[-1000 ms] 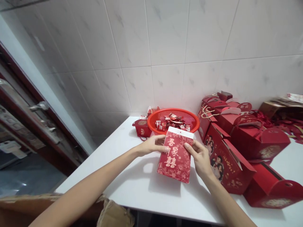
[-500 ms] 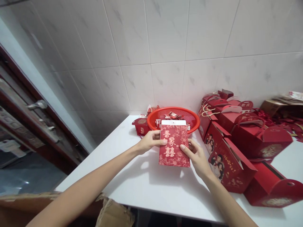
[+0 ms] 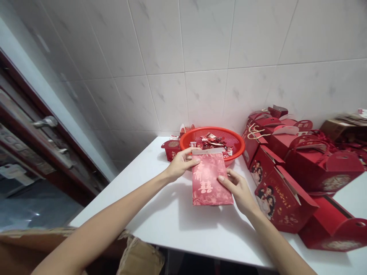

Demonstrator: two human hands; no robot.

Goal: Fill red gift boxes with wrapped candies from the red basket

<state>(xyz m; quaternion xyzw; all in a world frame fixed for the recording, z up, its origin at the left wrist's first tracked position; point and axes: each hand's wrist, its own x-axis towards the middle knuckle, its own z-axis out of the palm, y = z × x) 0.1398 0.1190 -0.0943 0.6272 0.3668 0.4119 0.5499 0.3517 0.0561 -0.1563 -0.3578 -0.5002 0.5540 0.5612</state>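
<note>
The person's bare left forearm (image 3: 106, 225) stretches in from the lower left, and the right forearm (image 3: 278, 236) slants up from the lower right. The left hand (image 3: 180, 166) is closed in a pinch, thumb uppermost and pointing inward. The right hand (image 3: 240, 193), slightly nearer the body, pinches likewise, its fingers (image 3: 235, 175) bent.

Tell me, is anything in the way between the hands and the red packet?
No, nothing visible. The left hand and right hand already hold the red packet at its sides. The red basket is beyond it, not between.
</note>
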